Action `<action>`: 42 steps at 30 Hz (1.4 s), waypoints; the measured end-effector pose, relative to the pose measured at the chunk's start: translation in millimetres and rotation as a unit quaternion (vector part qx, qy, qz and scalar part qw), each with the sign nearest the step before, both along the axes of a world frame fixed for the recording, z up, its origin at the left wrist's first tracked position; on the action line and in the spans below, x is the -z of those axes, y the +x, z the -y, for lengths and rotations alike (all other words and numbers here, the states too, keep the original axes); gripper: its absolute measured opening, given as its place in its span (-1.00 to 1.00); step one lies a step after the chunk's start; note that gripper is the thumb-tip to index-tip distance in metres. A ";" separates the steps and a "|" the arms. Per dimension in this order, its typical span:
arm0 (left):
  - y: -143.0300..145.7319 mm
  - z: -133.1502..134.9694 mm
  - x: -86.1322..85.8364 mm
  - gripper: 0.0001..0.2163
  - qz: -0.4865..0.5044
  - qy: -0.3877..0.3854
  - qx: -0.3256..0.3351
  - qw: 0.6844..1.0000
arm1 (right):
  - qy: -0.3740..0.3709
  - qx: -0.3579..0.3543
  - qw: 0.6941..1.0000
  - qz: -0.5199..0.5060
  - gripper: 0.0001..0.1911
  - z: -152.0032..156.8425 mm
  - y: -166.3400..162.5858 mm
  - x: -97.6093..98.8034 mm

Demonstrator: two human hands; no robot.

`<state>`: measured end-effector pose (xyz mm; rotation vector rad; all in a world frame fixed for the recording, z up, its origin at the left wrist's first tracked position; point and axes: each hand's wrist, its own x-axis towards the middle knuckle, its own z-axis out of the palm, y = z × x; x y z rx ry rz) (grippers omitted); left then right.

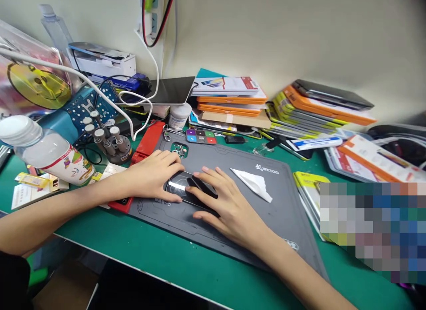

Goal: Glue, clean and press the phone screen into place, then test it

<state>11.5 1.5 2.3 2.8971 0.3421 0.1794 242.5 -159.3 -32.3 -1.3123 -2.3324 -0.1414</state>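
Note:
A black phone [181, 188] lies flat on the grey work mat [266, 212]. My left hand [153, 174] rests on the phone's left end, fingers curled around its edge. My right hand [222, 203] lies over the phone's right part with fingers stretched out and pressing on the glass. A folded white cloth [254, 183] lies on the mat just right of my right hand.
A plastic bottle [46, 152] lies at the left, beside a stand of screwdriver handles [111, 143]. A red tray [148, 141] edges the mat. Stacks of orange and yellow boxes [299, 108], a white jar [179, 115] and cables crowd the back.

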 end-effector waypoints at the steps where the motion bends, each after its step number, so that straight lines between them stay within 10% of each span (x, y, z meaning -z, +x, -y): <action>1: 0.3 -0.2 -0.6 -0.35 -0.005 0.000 0.000 1.000 | -0.006 0.001 1.000 0.004 -0.48 -0.4 -0.2 -0.3; 15: -0.1 -3.6 -0.1 -0.37 -0.001 0.004 0.003 1.000 | -0.033 0.110 0.993 -0.028 -0.58 -4.4 -12.6 -5.2; 23: -0.6 -1.4 -1.3 -0.38 0.001 -0.002 0.002 1.000 | 0.023 0.023 0.999 -0.024 -0.59 1.7 -3.5 -5.8; 42: -3.5 1.4 -3.6 -0.34 -0.009 0.008 -0.001 1.000 | 0.012 0.100 0.994 0.043 -0.46 -3.5 8.7 -4.1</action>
